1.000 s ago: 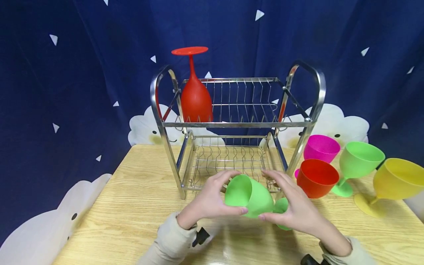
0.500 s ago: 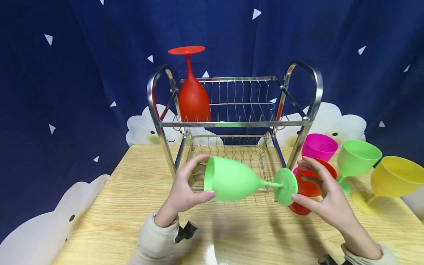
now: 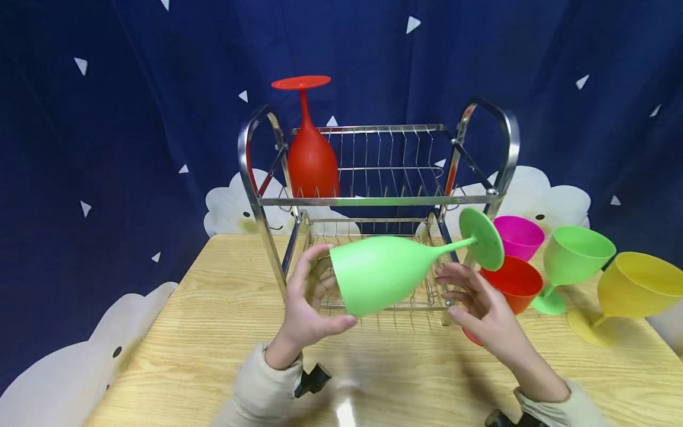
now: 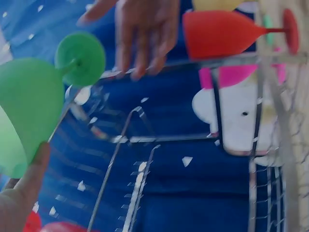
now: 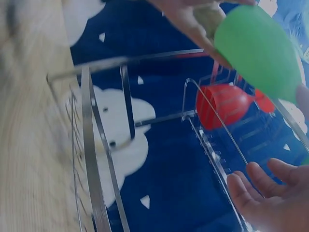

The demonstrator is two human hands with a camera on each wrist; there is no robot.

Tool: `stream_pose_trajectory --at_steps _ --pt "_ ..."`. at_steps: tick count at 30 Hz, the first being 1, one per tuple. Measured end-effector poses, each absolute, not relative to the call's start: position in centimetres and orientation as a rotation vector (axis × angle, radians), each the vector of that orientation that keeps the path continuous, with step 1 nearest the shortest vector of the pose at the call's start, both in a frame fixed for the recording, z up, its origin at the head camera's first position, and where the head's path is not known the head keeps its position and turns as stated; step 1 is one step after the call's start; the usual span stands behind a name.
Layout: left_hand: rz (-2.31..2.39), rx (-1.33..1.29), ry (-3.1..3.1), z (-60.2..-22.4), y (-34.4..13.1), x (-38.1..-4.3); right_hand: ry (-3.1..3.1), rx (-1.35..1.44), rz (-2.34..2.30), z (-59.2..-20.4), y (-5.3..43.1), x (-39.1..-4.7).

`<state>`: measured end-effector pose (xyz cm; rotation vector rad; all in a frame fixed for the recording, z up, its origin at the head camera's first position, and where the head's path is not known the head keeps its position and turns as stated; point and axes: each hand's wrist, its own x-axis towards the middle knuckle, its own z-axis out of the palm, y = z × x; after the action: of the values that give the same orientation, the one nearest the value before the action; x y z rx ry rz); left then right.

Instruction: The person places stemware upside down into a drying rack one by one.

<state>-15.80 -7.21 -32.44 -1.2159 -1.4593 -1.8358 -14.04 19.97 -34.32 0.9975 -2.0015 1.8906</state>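
Note:
A green plastic goblet (image 3: 386, 273) is held in the air in front of the rack, lying nearly sideways with its mouth to the left and its foot tilted up to the right. My left hand (image 3: 306, 311) pinches it at the rim, thumb below and fingers behind. Below the stem and foot, my right hand (image 3: 488, 320) has loosely bent fingers and grips nothing; the right wrist view shows that hand (image 5: 275, 193) with a gap in front of its fingers. An upside-down red goblet (image 3: 313, 163) stands on the left of the top tier of the metal dish rack (image 3: 373, 201).
To the right of the rack, magenta (image 3: 516, 234), red (image 3: 514, 281), light green (image 3: 577, 252) and yellow (image 3: 637, 290) goblets stand upright on the wooden table (image 3: 213, 338). A dark blue curtain (image 3: 133, 118) hangs behind.
The green goblet has been raised and turned, swinging its foot to the right and up. My left hand stays at its rim; the right hand has come off the foot and moved inward.

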Motion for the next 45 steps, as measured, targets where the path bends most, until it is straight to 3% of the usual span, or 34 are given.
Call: stream_pose_trajectory --at_steps 9,16,25,45 --pt "-1.590 -1.377 -1.419 -33.7 -4.5 -15.8 -1.708 1.003 2.134 -34.0 17.8 -14.2" --pt "-1.409 -1.353 -1.445 -34.8 -3.8 -16.0 -1.500 1.113 2.354 -34.0 17.1 -14.0" --pt "-1.238 -1.276 -1.524 -35.2 -3.5 -15.9 -1.491 0.987 2.441 -33.9 16.4 -13.6" --pt "-1.280 -1.191 -1.555 -35.6 -7.6 -16.5 -1.624 0.911 2.193 -33.0 17.0 -13.0"
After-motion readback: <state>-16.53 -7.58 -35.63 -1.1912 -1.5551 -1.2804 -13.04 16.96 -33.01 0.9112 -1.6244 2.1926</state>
